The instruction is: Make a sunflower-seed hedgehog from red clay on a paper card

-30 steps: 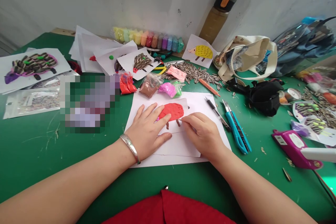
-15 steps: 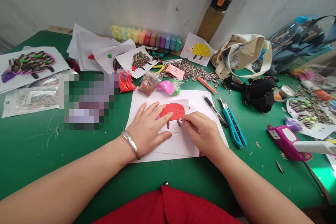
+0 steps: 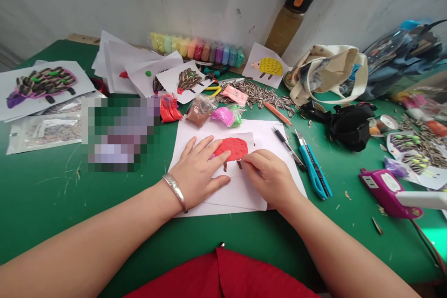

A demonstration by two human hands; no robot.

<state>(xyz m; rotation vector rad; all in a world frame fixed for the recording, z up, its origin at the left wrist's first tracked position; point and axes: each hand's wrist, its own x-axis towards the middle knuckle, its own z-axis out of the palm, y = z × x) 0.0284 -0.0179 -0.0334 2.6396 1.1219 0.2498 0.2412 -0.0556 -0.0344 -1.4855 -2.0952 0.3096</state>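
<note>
In the head view a red clay shape [image 3: 235, 149] with short brown clay legs [image 3: 225, 166] lies on a white sheet of paper [image 3: 232, 191]. My left hand [image 3: 202, 170] rests flat over the sheet's left side, fingers spread, with fingertips on the red clay's left edge. A bit of purple clay shows between those fingers. My right hand [image 3: 267, 174] is closed in a pinch beside the right brown leg. A small thin tip shows at its fingertips; what it belongs to is hidden in the hand.
Right of the paper lie a black pen [image 3: 288, 147] and a blue utility knife [image 3: 312, 167]. Behind are bagged clay [image 3: 199, 110], sunflower seeds [image 3: 258, 95], an orange stick [image 3: 278, 114] and a bottle [image 3: 291, 14]. A magenta glue gun [image 3: 389, 193] sits at right.
The view has shifted slightly, moving everything a little rightward in the picture. My left hand stays flat on the paper; my right hand keeps its pinch by the right brown leg.
</note>
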